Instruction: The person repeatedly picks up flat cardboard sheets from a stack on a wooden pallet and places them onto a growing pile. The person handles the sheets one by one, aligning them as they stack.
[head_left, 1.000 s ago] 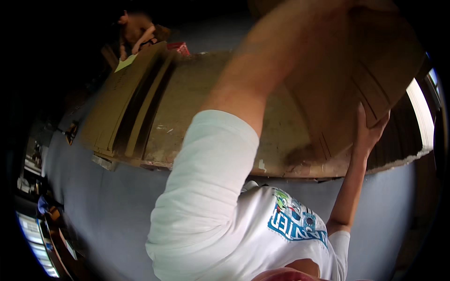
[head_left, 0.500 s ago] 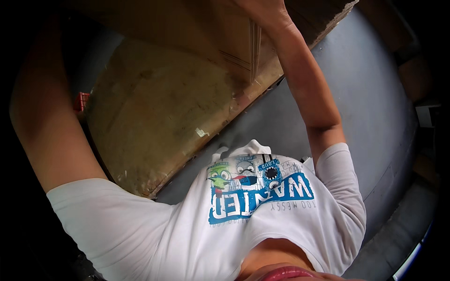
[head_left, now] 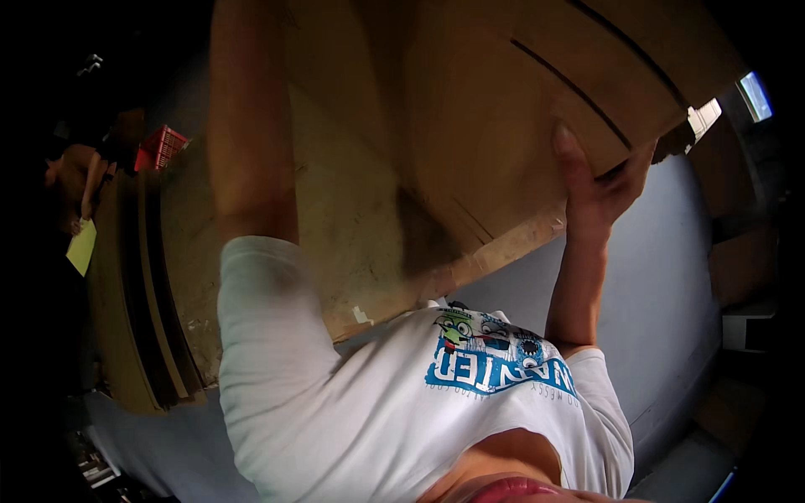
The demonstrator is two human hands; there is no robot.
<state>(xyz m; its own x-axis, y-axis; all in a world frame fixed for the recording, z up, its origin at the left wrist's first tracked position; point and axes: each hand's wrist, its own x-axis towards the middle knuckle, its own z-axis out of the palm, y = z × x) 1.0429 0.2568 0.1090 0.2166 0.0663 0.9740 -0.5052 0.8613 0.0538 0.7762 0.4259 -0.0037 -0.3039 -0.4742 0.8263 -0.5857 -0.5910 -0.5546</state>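
A large flat piece of brown cardboard (head_left: 503, 109) with dark slots cut in it is raised over a worn brown tabletop (head_left: 344, 260). My right hand (head_left: 599, 189) grips its lower right edge, thumb on the near face and fingers passing behind. My left arm reaches up across the tabletop to the top of the view. The left hand itself lies beyond the picture or in the dark there, so its hold cannot be seen. A small pale scrap (head_left: 362, 315) sticks to the tabletop near its front edge.
At the left, another person's hand (head_left: 80, 225) holds a yellow-green sheet (head_left: 81, 248). A red plastic basket (head_left: 161, 148) stands beyond the table. Brown panels with dark gaps (head_left: 151, 285) are at the table's left end. Cardboard boxes (head_left: 742, 264) line the right side above grey floor.
The cardboard has swung up and to the right, showing its slotted face. My right hand has come down into view on its edge. The view has turned, revealing the other person at left.
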